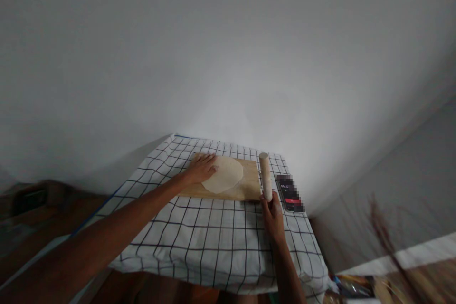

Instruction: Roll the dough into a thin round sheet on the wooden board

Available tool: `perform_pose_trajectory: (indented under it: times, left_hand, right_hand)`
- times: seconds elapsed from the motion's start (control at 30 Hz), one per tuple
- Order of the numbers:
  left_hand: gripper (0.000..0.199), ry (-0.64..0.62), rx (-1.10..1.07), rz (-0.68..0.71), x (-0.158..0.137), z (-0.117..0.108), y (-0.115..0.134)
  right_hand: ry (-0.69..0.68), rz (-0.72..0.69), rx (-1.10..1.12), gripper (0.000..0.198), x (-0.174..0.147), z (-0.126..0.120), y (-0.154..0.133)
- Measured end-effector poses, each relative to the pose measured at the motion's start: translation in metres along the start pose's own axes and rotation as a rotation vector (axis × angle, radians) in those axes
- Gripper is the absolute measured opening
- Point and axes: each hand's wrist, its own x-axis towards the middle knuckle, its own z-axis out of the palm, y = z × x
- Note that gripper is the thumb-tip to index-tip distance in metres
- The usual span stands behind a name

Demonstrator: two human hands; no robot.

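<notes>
A thin, roughly round sheet of dough (225, 175) lies flat on a wooden board (251, 185). My left hand (202, 169) rests on the left side of the dough, fingers stretched out across its edge and the board. At the board's right end, my right hand (272, 209) is closed around the near end of a pale wooden rolling pin (265, 175). The pin points away from me, beside the board and off the dough.
A checked black-and-white cloth (206, 228) covers the table. Right of the rolling pin lies a phone (289, 192), partly blurred out. A pale wall (228, 57) rises behind the table. Several items (356, 287) lie at the lower right, below table level.
</notes>
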Motion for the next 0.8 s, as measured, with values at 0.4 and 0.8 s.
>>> perform_pose_trajectory:
  times: [0.4, 0.8]
  left_hand:
    - [0.059, 0.024, -0.526, -0.237, -0.007, -0.073, -0.017]
    - [0.049, 0.172, -0.502, -0.023, -0.029, -0.087, 0.006]
  right_hand:
    - [-0.089, -0.019, -0.138, 0.036, -0.009, 0.004, -0.012]
    - [-0.253, -0.1, -0.546, 0.028, -0.02, 0.058, -0.032]
